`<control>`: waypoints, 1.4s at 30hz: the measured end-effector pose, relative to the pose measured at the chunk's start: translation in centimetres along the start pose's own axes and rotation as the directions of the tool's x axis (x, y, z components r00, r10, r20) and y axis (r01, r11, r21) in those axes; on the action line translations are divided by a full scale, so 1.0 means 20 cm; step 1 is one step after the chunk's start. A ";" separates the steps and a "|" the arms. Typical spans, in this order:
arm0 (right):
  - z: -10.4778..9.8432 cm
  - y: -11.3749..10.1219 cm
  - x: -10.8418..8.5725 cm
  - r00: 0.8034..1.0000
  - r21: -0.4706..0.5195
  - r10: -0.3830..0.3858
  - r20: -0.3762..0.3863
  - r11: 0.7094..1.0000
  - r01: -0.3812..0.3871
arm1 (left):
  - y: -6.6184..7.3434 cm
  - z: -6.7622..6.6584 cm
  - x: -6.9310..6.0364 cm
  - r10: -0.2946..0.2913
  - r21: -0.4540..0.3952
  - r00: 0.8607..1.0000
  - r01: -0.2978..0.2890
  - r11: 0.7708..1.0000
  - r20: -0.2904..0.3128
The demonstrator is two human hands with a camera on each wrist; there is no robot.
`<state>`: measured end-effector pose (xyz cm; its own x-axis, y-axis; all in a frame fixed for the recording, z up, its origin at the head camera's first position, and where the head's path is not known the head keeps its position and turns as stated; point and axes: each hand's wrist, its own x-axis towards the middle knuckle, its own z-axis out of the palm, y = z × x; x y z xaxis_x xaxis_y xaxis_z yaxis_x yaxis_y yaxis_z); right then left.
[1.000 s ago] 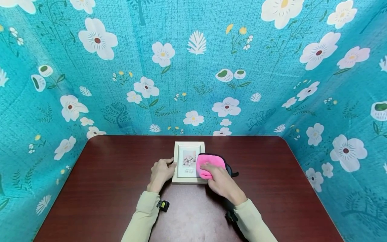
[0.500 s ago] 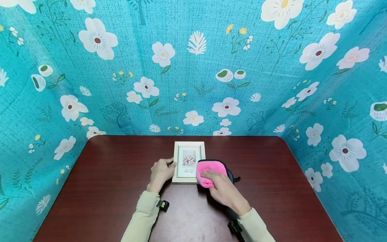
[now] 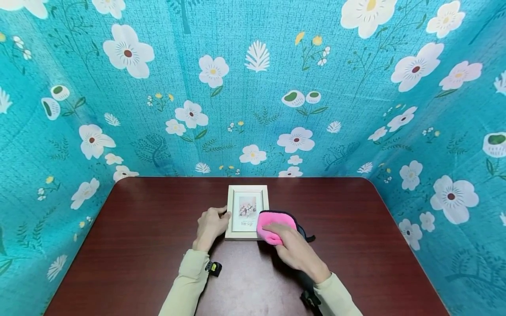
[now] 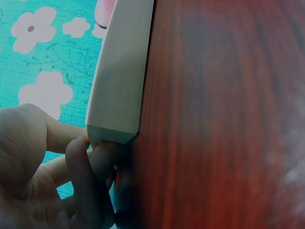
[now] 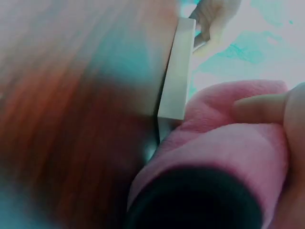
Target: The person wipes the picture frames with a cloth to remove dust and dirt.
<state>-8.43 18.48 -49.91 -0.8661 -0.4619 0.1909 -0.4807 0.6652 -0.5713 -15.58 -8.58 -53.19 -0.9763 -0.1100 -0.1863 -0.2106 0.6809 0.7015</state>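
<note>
Right grip [image 3: 299, 251]: closed on a pink plush cloth [image 3: 278, 219], dark-edged and bunched, with a short black loop [image 3: 310, 238] trailing at the right. Left grip [image 3: 210, 226]: pinched, thumb and fingers, on the left rail of a pale picture frame [image 3: 231, 197]. Picture frame: face up on the dark red wood-grain bench [image 3: 158, 206], toward the far edge, between both hands; inside, a floral print [image 3: 247, 207] with lettering beneath. Cloth: over the lower right corner of the frame, overhanging both outer edges there. Changed within the last second: cloth shifted down the right side, toward the person, from the pane to that corner; upper right rail and more of the pane now uncovered. Last half second: cloth nearly at rest. Unchanged: left grip and frame, both in place. Meaning for the work, as judged: a wiping pass along the right side probably at its lower end, with the left grip as steadying hold. Pressure on the frame: impossible to tell. Surround: teal flowered curtain [image 3: 245, 109] behind the bench.
</note>
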 end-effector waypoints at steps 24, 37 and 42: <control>0.25 -0.31 0.18 0.941 -0.293 -0.085 0.329 0.938 0.187 | -0.03 -0.01 0.02 0.017 0.009 0.999 -0.016 1.000 -0.033; 0.23 -0.30 0.16 0.954 -0.308 -0.107 0.280 0.931 0.195 | -0.01 -0.01 0.01 0.035 0.018 0.999 -0.034 0.999 -0.022; 0.22 -0.29 0.15 0.955 -0.317 -0.096 0.280 0.930 0.186 | -0.02 -0.01 0.01 0.023 0.013 1.000 -0.023 1.000 -0.021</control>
<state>-7.63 10.74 -49.52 -0.7430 -0.6691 0.0133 -0.6516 0.7187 -0.2426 -15.68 -9.08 -53.30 -0.9817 -0.1096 -0.1557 -0.1878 0.6927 0.6964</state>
